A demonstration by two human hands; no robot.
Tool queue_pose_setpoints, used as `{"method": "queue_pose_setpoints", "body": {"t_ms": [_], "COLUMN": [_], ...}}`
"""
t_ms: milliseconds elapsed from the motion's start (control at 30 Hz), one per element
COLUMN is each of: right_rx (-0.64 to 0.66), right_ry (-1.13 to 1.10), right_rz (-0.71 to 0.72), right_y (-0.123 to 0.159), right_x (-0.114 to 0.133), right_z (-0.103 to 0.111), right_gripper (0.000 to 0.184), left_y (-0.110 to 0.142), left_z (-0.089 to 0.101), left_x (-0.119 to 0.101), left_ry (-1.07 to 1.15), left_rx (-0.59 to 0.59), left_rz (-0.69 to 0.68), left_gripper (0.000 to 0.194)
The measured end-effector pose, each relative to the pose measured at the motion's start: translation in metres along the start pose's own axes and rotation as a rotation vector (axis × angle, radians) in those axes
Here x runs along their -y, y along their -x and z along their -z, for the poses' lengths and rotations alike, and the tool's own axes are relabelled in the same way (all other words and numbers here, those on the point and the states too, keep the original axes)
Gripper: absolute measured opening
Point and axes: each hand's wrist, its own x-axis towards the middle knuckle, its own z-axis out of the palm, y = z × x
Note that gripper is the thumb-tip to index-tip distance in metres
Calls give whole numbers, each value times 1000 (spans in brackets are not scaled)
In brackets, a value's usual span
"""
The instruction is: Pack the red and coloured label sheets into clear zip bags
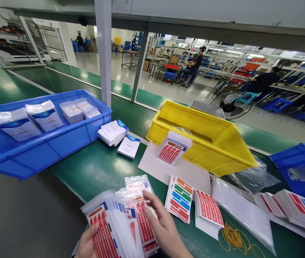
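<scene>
A fanned stack of clear plastic bags with red-printed sticker sheets (101, 229) is gripped at its left edge by my left hand (88, 243), thumb on top. My right hand (165, 225) holds the right side of the fan, its thumb and forefinger curled over the bags and its other fingers partly hidden. Just beyond lies another bagged set (139, 182). Right of my right hand are a stack of multicoloured sticker sheets (179, 199) and a stack of red sticker sheets (208, 209). Yellow rubber bands (234, 238) lie near them.
A blue bin (69, 152) with banded bundles stands left, beside white booklets (129, 146). A yellow bin (195, 154) stands behind, with a bagged red sticker stack (172, 150) against it. Clear bags (243, 211), more sheets (303, 211) and another blue bin (300, 168) lie right. A post (104, 53) rises behind.
</scene>
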Motion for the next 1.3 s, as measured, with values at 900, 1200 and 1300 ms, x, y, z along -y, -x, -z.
{"method": "queue_pose_setpoints", "body": {"t_ms": [900, 1200, 1300], "right_rx": [56, 367, 222], "right_ry": [-127, -54, -121], "right_rz": [-71, -40, -59], "right_y": [-1, 9, 7], "right_x": [3, 16, 17], "right_z": [5, -9, -5], "right_gripper": [34, 43, 45], "left_y": [2, 0, 0], "left_z": [0, -3, -1], "left_x": [-4, -1, -3], "left_ry": [-29, -7, -11], "left_rx": [-38, -46, -45], "left_rz": [24, 34, 25], "left_gripper": [24, 28, 26]}}
